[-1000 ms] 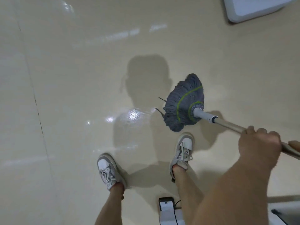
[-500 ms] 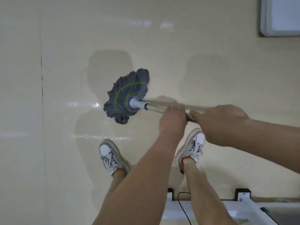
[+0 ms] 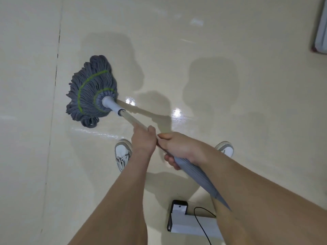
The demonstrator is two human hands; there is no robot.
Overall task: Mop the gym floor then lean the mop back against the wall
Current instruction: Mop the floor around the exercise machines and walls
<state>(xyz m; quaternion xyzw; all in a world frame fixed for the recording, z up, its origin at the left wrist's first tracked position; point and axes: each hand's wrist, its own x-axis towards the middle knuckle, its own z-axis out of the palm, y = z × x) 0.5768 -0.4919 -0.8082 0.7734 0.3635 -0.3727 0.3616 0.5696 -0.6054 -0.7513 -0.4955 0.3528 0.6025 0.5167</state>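
A grey string mop head (image 3: 90, 91) with green stitching lies spread on the glossy cream floor (image 3: 212, 59), ahead and to the left of my feet. Its metal handle (image 3: 131, 119) slants back toward me. My left hand (image 3: 143, 140) grips the bare metal part of the handle. Just behind it my right hand (image 3: 178, 149) is closed on the top of the grey ribbed grip (image 3: 200, 179). A wet streak shines on the floor near the mop head.
My two grey-white sneakers (image 3: 123, 154) (image 3: 225, 148) stand apart on the floor. A white machine base with a black cable (image 3: 184, 221) sits close behind my feet. Another white object's edge (image 3: 321, 29) is at the far right. A floor seam (image 3: 56, 71) runs along the left.
The mop head has swept from the right to the left across the floor in front of my feet. My right hand has come into view and closed on the handle behind the left.
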